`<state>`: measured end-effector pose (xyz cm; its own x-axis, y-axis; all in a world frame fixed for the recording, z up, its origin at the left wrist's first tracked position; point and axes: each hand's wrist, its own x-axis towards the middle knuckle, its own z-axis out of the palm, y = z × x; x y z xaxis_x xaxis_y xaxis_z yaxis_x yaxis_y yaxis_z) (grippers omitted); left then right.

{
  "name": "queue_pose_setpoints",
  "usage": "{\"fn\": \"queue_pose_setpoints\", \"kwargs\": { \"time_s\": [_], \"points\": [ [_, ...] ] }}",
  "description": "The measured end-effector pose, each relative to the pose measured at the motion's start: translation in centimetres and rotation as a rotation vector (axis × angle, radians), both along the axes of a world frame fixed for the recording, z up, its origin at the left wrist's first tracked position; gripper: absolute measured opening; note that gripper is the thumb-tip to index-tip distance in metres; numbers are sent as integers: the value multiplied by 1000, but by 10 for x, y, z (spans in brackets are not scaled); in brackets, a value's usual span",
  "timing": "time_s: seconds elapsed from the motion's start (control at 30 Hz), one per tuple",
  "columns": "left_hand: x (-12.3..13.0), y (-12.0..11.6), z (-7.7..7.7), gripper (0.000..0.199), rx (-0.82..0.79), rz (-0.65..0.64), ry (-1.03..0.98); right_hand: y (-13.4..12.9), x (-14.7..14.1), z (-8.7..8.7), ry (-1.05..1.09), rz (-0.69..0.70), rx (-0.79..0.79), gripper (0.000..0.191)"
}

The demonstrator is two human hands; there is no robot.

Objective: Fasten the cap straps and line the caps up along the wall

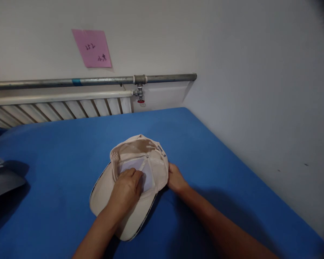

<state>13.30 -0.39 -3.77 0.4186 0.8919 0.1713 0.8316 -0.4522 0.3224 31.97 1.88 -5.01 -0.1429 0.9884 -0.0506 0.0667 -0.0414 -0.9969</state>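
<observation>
Left hand (126,187) inside beige cap (159,169), fingers bunched; right hand (176,178) outside, grip unclear. Grey cap (5,183) left, radiator (78,109) behind, pink note (93,48): "252".

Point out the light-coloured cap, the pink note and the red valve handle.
light-coloured cap (101,196): head view, on the underside of its brim
pink note (93,54): head view, on the middle of the sheet
red valve handle (140,101): head view, on its middle
</observation>
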Motion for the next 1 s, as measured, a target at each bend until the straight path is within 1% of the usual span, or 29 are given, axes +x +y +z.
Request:
{"fn": "queue_pose_setpoints", "kwargs": {
  "time_s": [0.37,0.53,0.77,1.0],
  "points": [
    [2,-1,5,29,-32,-5,5,1,1,-4,18,4,12,26],
    [2,-2,8,20,-49,-5,-10,0,0,-4,22,0,10,22],
    [3,-3,10,12,-37,17,-85,1,0,-5,24,-1,6,19],
    [5,-4,10,11,-35,21,-124,1,1,-6,13,0,10,20]
  ]
}}
